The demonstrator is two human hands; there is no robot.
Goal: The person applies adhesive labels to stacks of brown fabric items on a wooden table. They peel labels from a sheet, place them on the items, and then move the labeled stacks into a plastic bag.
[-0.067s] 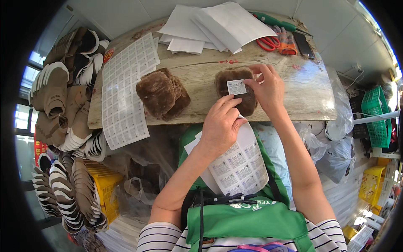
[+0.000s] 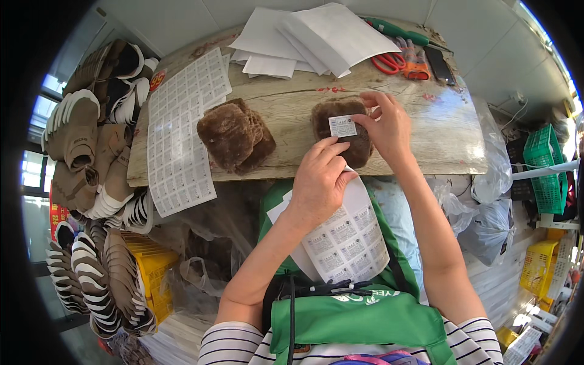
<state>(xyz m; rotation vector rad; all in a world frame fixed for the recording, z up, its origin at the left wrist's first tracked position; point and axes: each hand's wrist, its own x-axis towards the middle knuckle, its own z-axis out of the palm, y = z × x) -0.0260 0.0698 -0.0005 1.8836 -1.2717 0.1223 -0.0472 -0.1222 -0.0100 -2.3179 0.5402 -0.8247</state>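
A brown furry insole lies on the wooden table with a small white sticker label on it. My right hand pinches the label's right edge against the insole. My left hand sits just below, fingertips at the label's lower edge, and a sheet of white labels hangs under its palm over my green apron. A stack of brown furry insoles rests to the left.
A long label sheet drapes over the table's left end. White papers, red scissors and a dark phone lie at the back. Slippers pile at the left; green and yellow crates stand right.
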